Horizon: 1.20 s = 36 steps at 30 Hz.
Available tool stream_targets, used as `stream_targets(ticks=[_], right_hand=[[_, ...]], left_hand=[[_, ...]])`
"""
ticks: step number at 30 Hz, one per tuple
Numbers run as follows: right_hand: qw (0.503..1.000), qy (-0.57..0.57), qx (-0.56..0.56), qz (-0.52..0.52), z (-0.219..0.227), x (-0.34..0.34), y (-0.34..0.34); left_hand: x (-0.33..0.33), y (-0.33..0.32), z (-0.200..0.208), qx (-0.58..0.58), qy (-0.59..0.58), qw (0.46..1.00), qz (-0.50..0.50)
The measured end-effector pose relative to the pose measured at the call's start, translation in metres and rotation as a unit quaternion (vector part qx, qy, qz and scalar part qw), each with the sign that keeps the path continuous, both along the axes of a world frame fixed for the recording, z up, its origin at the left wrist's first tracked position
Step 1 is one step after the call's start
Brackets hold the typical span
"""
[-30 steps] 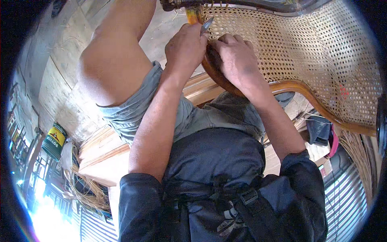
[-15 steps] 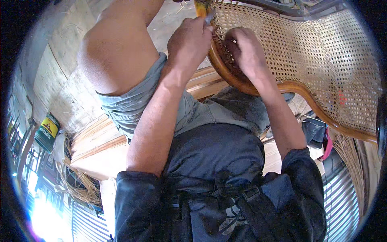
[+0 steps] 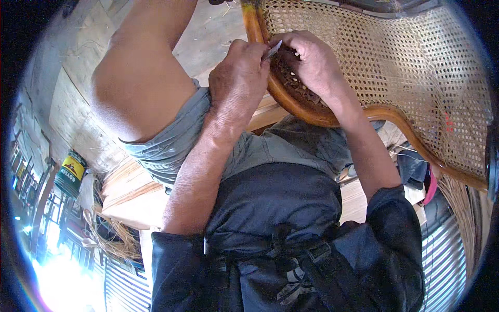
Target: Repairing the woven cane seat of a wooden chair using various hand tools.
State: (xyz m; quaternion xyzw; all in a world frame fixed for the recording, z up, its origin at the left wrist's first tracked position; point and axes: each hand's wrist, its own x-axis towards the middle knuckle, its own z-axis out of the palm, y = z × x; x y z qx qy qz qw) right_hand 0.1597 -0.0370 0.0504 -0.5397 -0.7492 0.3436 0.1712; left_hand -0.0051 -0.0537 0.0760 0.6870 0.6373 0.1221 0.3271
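Note:
A panel of pale woven cane (image 3: 395, 67) in a curved, varnished wooden frame (image 3: 285, 99) slants across the upper right. My left hand (image 3: 236, 78) is closed around a small metal blade (image 3: 273, 50), whose tip points toward the inner edge of the frame. Just right of it, my right hand (image 3: 317, 62) rests at the cane edge with fingers bent in; whatever they pinch is hidden. Between the frame and the pale weave runs a patch of dark brown, ragged cane (image 3: 299, 86), partly covered by my right hand.
My bare knee (image 3: 135, 88) rises at left, beside the wooden boards (image 3: 67, 109). A green and yellow can (image 3: 71, 174) stands at far left. Bundles of loose cane strands lie at lower left (image 3: 117, 242) and far right (image 3: 455, 200). Corrugated metal (image 3: 442, 260) shows at lower right.
My left hand has come down slightly, and its blade now angles toward the cane edge. The right hand has shifted toward the blade. The whole view has tilted a little.

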Motion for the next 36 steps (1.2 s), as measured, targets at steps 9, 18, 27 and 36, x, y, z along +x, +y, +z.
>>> stream_targets(ticks=[9,18,27,36], right_hand=[[0.985,-0.032,-0.081,0.150,0.006,0.001,0.026],[0.940,-0.156,-0.196,0.231,0.010,-0.004,0.056],[0.920,-0.239,-0.135,0.281,0.012,-0.009,0.054],[0.949,-0.056,-0.123,0.286,0.011,0.004,0.054]], left_hand=[[0.004,-0.019,-0.005,-0.054,-0.101,0.984,0.140],[-0.017,-0.015,0.020,-0.198,-0.354,0.846,0.346],[-0.020,-0.012,0.023,-0.184,-0.444,0.792,0.377],[-0.022,-0.011,0.021,-0.197,-0.419,0.814,0.350]])
